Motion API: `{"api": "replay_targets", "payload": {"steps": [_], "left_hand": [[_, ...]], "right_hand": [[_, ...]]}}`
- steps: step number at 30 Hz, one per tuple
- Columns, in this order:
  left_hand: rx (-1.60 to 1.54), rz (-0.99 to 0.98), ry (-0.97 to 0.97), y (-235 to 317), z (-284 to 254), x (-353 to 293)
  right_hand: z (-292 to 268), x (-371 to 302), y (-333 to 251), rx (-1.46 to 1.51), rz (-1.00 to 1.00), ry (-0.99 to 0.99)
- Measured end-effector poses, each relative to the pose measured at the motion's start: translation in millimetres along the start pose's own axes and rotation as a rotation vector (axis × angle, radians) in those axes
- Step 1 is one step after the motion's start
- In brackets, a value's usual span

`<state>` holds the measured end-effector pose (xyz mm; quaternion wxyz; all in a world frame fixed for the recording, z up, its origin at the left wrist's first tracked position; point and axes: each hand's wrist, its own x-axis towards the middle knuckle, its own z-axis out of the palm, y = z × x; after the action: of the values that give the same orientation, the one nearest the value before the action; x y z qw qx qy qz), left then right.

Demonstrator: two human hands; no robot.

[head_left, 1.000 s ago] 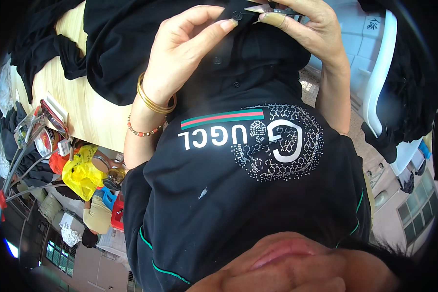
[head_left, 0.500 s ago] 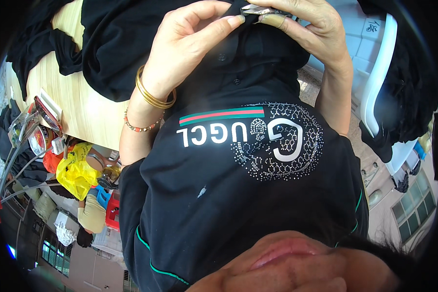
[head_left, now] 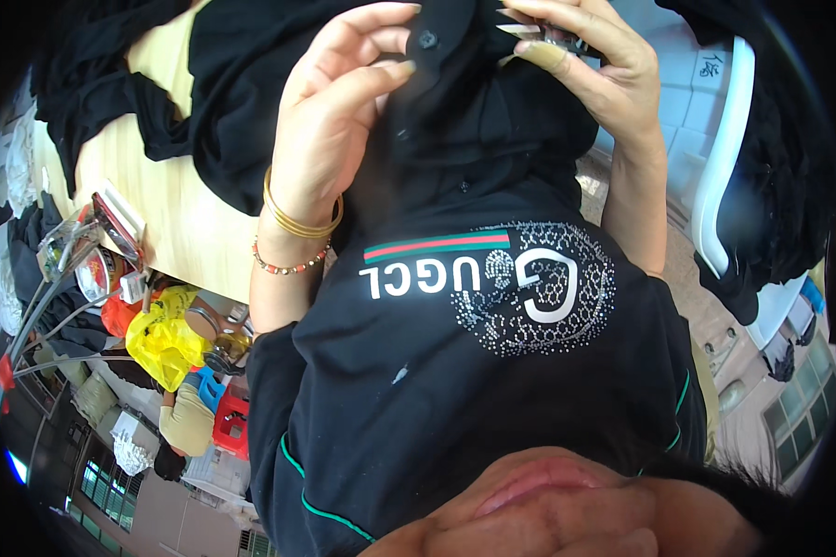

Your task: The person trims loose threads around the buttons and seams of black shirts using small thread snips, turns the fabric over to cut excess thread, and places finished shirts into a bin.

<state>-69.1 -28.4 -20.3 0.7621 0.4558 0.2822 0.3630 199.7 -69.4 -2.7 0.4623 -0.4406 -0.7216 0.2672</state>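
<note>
Snips [head_left: 555,37], judging by the pointed metal blade, sit gripped in my right hand [head_left: 618,76], tip toward my left hand [head_left: 327,104], whose thumb and fingers stand parted. Just right of those fingertips is a dark button [head_left: 427,40] on the black garment [head_left: 525,104], which spreads beneath both hands. Good work here, I judge, wants the garment pinched taut beside the button and the blade clear of my fingertips. Left of my left wrist lies the pale bench [head_left: 200,243]; farther out, a yellow bag [head_left: 163,345].
</note>
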Motion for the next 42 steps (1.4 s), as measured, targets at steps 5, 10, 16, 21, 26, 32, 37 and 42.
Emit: {"api": "replay_targets", "payload": {"steps": [5, 10, 16, 21, 26, 32, 37, 42], "left_hand": [[0.197, -0.088, 0.200, 24.9, 10.1, 8.7], [1.003, 0.006, 0.166, 27.8, 13.2, 17.5], [0.608, 0.125, 0.180, 8.3, -2.2, 27.8], [0.087, -0.074, 0.217, 18.4, -3.4, 20.8], [-0.070, -0.123, 0.179, 19.0, -1.4, 19.3], [-0.081, -0.135, 0.162, 16.9, -0.2, 16.5], [-0.138, -0.161, 0.156, 15.9, -1.7, 13.6], [0.293, 0.063, 0.127, 18.8, -0.3, -7.4]], "right_hand": [[6.9, 3.7, 5.0, 0.056, 0.126, 0.053], [12.9, 6.4, 17.6, 0.120, 0.069, 0.097], [13.8, 14.3, 17.7, 0.130, 0.090, 0.068], [24.8, 29.1, 14.4, 0.104, 0.005, 0.052], [33.0, 39.1, 10.5, 0.023, -0.003, 0.026], [30.7, 38.9, 6.3, 0.026, -0.017, 0.017], [30.8, 40.8, 7.8, 0.024, -0.037, 0.020], [35.0, 38.3, 9.5, 0.076, -0.022, 0.067]]}}
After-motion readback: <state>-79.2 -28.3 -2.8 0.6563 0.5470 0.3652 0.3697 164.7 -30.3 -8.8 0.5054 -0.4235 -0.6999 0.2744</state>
